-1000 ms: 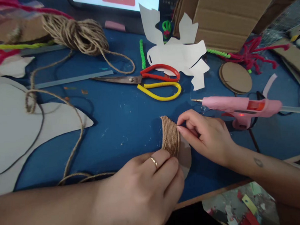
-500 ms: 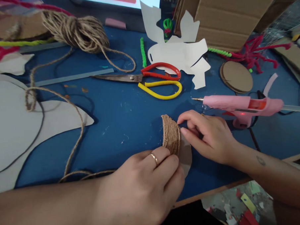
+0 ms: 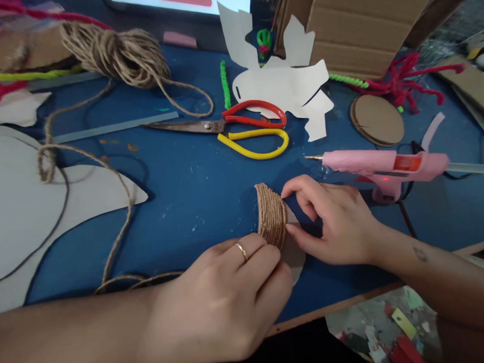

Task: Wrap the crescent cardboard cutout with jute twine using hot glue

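A curved pale card piece (image 3: 296, 250), its left part covered in rows of brown twine (image 3: 272, 215), lies near the table's front edge. My left hand (image 3: 234, 294), wearing a ring, is closed over the lower end of the twine rows; its fingertips are hidden. Loose twine (image 3: 125, 221) trails on the table to its left and passes behind the hand. My right hand (image 3: 332, 220) has index finger and thumb apart, both tips touching the right edge of the twine rows. Behind it rests a pink glue gun (image 3: 361, 161), its red light on.
Scissors (image 3: 207, 126) with red and yellow handles lie beyond the hands. Farther back are a twine bundle (image 3: 120, 55), white paper cutouts (image 3: 278, 86), cardboard discs (image 3: 378, 119) and a cardboard box (image 3: 367, 26). A large white cutout (image 3: 18, 207) covers the left side.
My right thumb has moved down along the twine edge, widening the gap to the index finger. The left hand keeps its place on the twine; the whole view has shifted slightly.
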